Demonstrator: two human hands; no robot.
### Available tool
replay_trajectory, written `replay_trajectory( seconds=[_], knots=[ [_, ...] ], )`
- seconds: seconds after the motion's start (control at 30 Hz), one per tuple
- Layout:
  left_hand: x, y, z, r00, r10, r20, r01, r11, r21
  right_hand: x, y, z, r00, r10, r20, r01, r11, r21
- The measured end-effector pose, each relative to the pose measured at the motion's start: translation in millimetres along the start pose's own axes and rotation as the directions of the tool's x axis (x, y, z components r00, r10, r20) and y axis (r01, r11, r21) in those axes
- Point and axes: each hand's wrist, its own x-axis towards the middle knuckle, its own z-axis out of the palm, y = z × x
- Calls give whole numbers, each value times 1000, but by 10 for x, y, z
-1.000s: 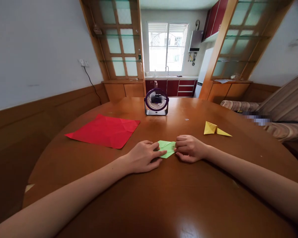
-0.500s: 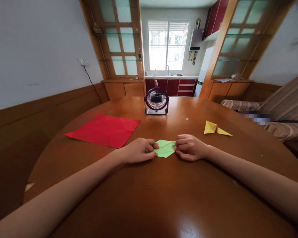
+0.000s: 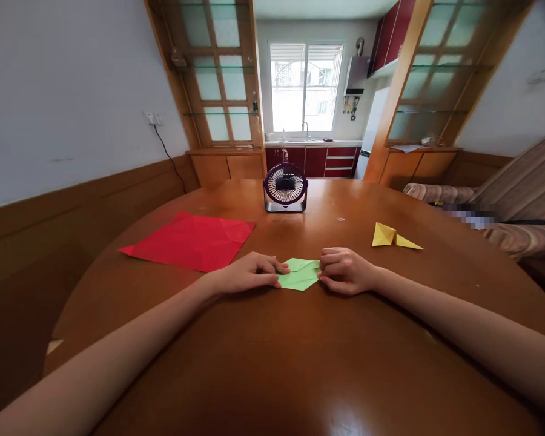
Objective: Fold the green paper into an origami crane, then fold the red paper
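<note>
Around the middle of the rounded wooden table (image 3: 300, 375), there's one folded green origami paper (image 3: 300, 281) lying flat with a hand at each end. Left hand (image 3: 249, 274) has the left end between thumb and fingers, and the right hand (image 3: 347, 272) is curled up pinching the right end, so both are gripping it and covering its tips.

Bit further back, toward the left edge, one creased red paper sheet (image 3: 191, 242) is spread out, its near corner right by the left wrist. Over toward the right edge sits some yellow folded paper (image 3: 385, 235) with a long point sticking out right; can't tell if it's one piece or two. One tiny pale speck (image 3: 340, 219) lies left of that, too small to make out.

One small purple fan (image 3: 285, 184) stands upright near the far edge, blocking part of the red kitchen cabinets (image 3: 315, 161). Off the right edge there's a striped armchair (image 3: 518, 181). Way back: one window (image 3: 305, 88), with one water heater (image 3: 356, 75) beside it.
</note>
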Motion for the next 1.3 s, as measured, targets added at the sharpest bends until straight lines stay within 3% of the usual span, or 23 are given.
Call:
replay_trajectory(
  seconds=[0.2,0.5,0.67,0.93,1.07,1.2,1.3],
  knots=[
    [-6,8,62,993,-72,-94,57,986,-157,9,-9,1,1000,4,2,-4,1000,8],
    [30,-68,91,990,-60,-130,48,995,-93,19,-12,-6,1000,4,-14,-3,1000,30],
    [36,-103,46,997,-23,-79,20,999,-39,0,4,10,1000,8,-14,-7,999,52],
    [7,24,-35,1000,5,1,-5,1000,-24,-29,20,13,1000,22,-4,-21,999,47],
    [-6,53,9,999,-5,-51,10,995,97,-11,3,0,998,57,-8,-57,997,51],
    [-14,50,46,990,139,-32,-126,956,265,-1,-11,-13,993,119,-9,-117,987,106],
    [-15,38,71,974,225,34,-215,865,452,-2,-14,-21,988,155,5,-154,975,159]
  ],
)
